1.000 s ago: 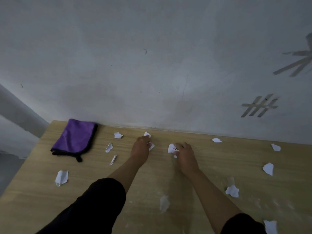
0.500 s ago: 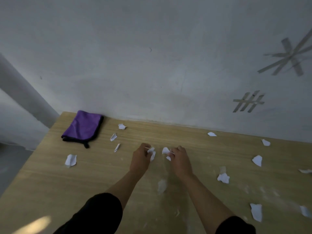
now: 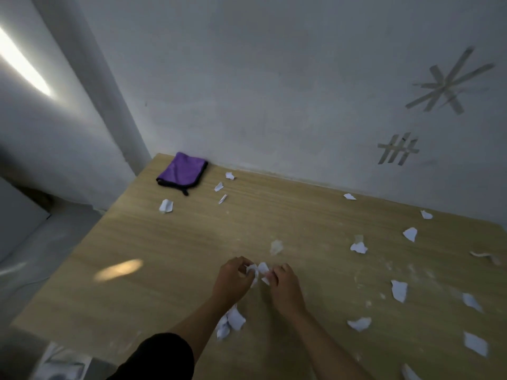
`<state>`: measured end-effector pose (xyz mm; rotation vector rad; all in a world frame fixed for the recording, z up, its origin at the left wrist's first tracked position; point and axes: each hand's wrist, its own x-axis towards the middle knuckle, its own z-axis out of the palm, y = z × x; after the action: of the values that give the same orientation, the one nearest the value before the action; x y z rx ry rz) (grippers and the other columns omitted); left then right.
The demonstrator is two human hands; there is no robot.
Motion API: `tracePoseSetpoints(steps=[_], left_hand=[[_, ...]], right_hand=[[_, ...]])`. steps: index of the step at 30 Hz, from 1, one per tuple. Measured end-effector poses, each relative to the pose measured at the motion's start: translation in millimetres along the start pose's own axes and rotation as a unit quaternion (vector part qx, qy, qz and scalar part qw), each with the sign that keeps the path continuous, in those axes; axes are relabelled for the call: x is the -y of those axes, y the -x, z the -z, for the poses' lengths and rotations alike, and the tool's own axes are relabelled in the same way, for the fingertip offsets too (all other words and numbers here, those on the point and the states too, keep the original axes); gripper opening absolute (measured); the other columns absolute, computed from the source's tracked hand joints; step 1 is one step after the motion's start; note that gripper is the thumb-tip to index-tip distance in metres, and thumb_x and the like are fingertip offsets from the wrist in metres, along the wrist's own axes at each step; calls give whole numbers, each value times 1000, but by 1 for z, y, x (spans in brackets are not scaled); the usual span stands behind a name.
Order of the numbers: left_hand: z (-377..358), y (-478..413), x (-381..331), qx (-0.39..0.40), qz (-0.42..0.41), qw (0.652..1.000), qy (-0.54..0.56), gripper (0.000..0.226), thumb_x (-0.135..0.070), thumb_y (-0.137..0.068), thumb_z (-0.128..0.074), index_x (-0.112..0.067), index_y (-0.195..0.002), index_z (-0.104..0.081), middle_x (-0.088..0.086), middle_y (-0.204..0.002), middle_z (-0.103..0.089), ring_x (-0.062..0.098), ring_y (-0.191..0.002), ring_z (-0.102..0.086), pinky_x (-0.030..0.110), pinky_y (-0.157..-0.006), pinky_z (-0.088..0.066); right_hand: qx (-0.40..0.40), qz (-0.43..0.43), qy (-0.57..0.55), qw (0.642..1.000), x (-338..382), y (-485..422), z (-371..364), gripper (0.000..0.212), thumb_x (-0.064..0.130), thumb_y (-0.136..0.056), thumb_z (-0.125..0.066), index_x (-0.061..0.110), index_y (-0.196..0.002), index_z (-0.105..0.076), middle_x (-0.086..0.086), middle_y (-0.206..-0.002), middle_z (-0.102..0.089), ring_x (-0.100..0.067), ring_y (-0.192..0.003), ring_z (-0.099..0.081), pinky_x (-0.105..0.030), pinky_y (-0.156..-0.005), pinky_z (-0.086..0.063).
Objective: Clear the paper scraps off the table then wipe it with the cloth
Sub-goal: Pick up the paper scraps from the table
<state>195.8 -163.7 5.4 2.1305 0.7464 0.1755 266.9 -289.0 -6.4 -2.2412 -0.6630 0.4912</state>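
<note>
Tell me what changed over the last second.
Both hands, left hand and right hand, pulled back from near the wall toward the person, each carrying white paper scraps pinched in the fingers. The folded purple cloth and the scattered scraps on the wooden table stayed put.

We are pinching white paper scraps (image 3: 258,270) between left hand (image 3: 233,279) and right hand (image 3: 284,285) above the table (image 3: 170,270); purple cloth (image 3: 182,170) lying at eleven o'clock.

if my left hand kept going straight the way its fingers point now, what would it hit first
Most likely the right hand: the left hand points its fingers rightward, with only the pinched paper scraps between them. Depth is hard to judge.
</note>
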Motion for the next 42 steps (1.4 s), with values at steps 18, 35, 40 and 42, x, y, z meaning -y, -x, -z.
tracePoseSetpoints(steps=[18,35,40,42], left_hand=[[37,55,36,41,15,990,-132,59,-64,-61,-31,-30,-96,-65,-12,-109,-62,12,-106,-50,31,-91,-32],[144,-116,93,-115,133,980,-90,46,-8,-85,-55,-5,-129,-43,16,-135,-45,33,-124,-35,39,-104,-32],[165,-155,110,-117,117,982,-87,47,-11,-90,-51,-3,-135,-38,14,-144,-38,30,-133,-32,40,-108,-28],[169,-167,118,-131,143,979,-60,46,-19,-91,-51,-8,-135,-40,11,-143,-41,28,-130,-36,40,-106,-35]], right_hand=[[33,18,144,989,5,39,-23,62,44,-82,-16,9,-103,-63,-9,-104,-57,-26,-99,-45,-35,-87,-37],[45,87,226,969,96,-152,-48,41,19,-88,-43,26,-127,-51,3,-128,-53,-21,-119,-39,-34,-95,-34],[104,81,218,967,111,-204,-63,57,2,-89,-37,25,-141,-33,1,-154,-22,-19,-139,-19,-36,-110,-24],[129,62,174,974,111,-217,-72,69,-10,-83,-35,25,-142,-33,1,-156,-12,-18,-141,-15,-39,-113,-23]])
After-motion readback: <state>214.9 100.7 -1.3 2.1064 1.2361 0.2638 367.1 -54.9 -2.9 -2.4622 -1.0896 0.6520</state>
